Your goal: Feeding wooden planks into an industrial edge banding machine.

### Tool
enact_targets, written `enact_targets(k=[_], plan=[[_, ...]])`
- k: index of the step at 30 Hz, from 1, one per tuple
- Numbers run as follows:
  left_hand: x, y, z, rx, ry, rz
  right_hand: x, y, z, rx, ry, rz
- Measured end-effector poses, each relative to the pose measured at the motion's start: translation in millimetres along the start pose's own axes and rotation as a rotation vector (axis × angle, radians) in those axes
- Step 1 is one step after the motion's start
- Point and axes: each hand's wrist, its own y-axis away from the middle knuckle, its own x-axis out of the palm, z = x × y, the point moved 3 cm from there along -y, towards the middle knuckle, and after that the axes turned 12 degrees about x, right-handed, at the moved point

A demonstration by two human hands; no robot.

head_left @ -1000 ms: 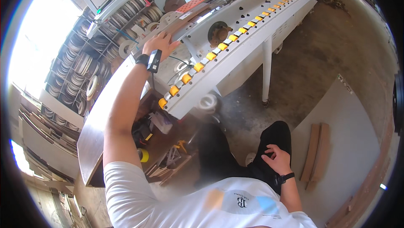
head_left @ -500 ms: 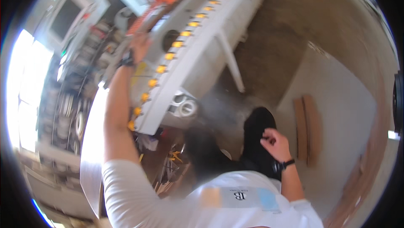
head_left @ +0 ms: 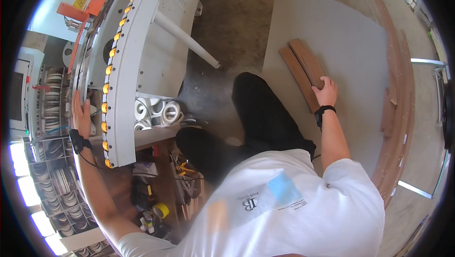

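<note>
My right hand (head_left: 325,92) has its fingers closed over the near end of a brown curved wooden strip (head_left: 307,62). Beside it, nearly parallel, lies a second brown strip (head_left: 297,77). Both rest on a large grey board (head_left: 350,43) to my right. On the far left, my left hand (head_left: 81,114) reaches up to the edge of a long machine, its fingers stretched out flat against the side of the metal track (head_left: 84,74). A row of yellow rollers (head_left: 109,70) runs along the machine's pale rail (head_left: 124,100).
A slanting metal leg (head_left: 187,41) props the machine. Under it are white edging rolls (head_left: 170,113) and a shelf with yellow tape (head_left: 160,210). Racks of coiled strips (head_left: 64,181) stand at the left. Stacked brown boards (head_left: 397,100) edge the grey board's right side.
My view has swung right, and the machine now sits farther left. My right hand has moved from beside my leg onto the brown strip. My left hand remains at the machine.
</note>
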Motion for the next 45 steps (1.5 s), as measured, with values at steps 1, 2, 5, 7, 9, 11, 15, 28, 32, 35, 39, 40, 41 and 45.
enact_targets(k=[1, 2, 5, 7, 9, 11, 15, 28, 32, 35, 39, 40, 41, 45], plan=[[2, -2, -2, -0.004, 0.006, -0.004, -2, 1, -6, 0.033, -0.032, 0.005], [2, -4, -2, 0.004, 0.009, -0.021, -4, -1, -6, 0.064, -0.07, 0.009], [3, -6, 2, 0.015, 0.021, -0.06, -8, -6, -15, 0.347, -0.732, 0.204], [2, -1, 5, 0.015, 0.028, -0.069, -32, 0, 3, 0.37, -1.109, 0.317], [2, 5, 9, -0.122, 0.118, -0.058, -72, 22, 48, 0.381, -1.944, 0.916], [-3, 5, 13, -0.069, 0.029, -0.072, -77, 28, 58, 0.341, -2.019, 0.965], [-20, -7, -16, -0.041, 0.046, -0.066, -95, 38, 82, 0.222, -2.139, 1.098], [-125, -14, -334, 0.645, 0.191, -0.27, -193, 97, 228, -0.886, -0.706, 0.002], [-118, -3, -404, 0.845, 0.106, -0.339, -208, 130, 261, -1.093, -0.58, -0.167], [-109, -2, -426, 0.89, 0.068, -0.405, -217, 147, 275, -1.184, -0.577, -0.22], [-103, -1, -417, 0.918, 0.02, -0.4, -223, 156, 281, -1.222, -0.606, -0.278], [-104, 0, -414, 0.916, 0.013, -0.405, -225, 154, 281, -1.194, -0.603, -0.27], [-107, 1, -408, 0.902, 0.004, -0.407, -227, 152, 284, -1.173, -0.61, -0.265], [-114, -4, -361, 0.76, -0.001, -0.376, -211, 124, 260, -0.912, -0.594, -0.361]])
